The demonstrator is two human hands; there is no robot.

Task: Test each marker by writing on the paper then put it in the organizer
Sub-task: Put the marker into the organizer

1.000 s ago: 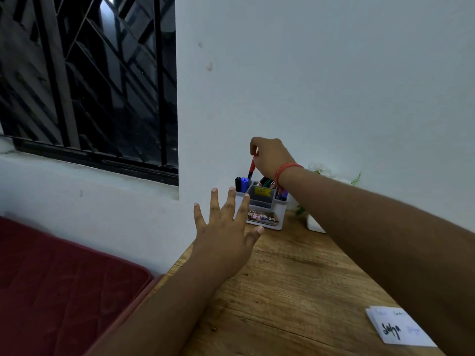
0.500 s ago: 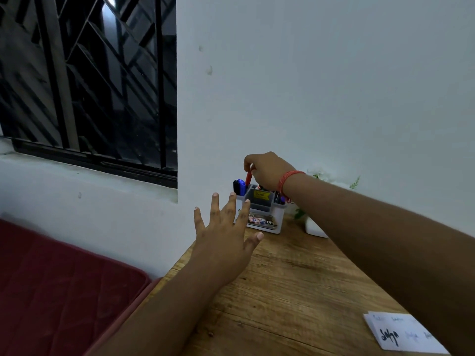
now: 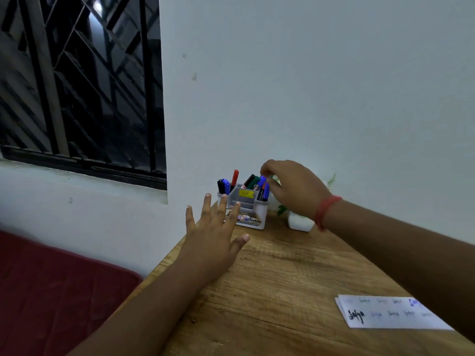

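Right hand (image 3: 290, 186) pinched a blue marker (image 3: 262, 181) in the organizer (image 3: 246, 209); left hand (image 3: 213, 235) hovered open beside it; paper (image 3: 390, 314) already scribbled, nearly finished.

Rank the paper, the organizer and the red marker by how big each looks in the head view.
1. paper, largest, though it lies nearest the camera and is partly hidden by the arm
2. organizer
3. red marker, smallest; only its top shows

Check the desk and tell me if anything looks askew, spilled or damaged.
Nothing stands out. The markers stand in the organizer, the red marker leaning slightly. The right hand is at the blue markers; the left hand hovers open. The paper lies flat.
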